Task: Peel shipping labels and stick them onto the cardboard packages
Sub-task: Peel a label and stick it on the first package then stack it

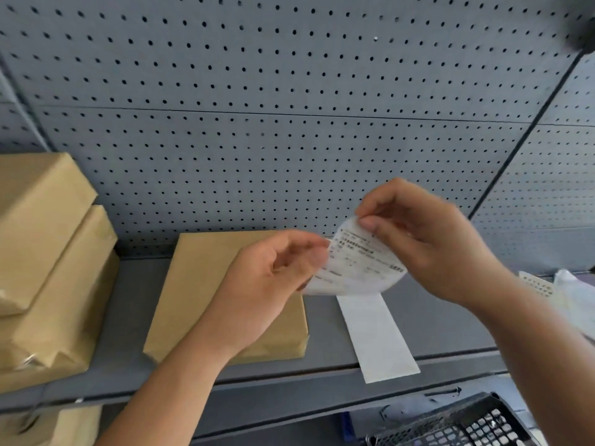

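Note:
A white printed shipping label (357, 265) curls in the air above the grey shelf. My right hand (431, 243) pinches its upper corner between thumb and forefinger. My left hand (273, 278) grips its left edge. Below the label a blank white backing strip (376, 336) hangs down over the shelf's front edge. A flat brown cardboard package (196, 284) lies on the shelf under my left hand, its top bare of any label.
Two brown packages (48, 252) are stacked at the left of the shelf (450, 326), with more below (74, 426). A grey pegboard wall (289, 123) rises behind. Crumpled white paper (566, 294) lies at the right. A black mesh basket (467, 423) sits low right.

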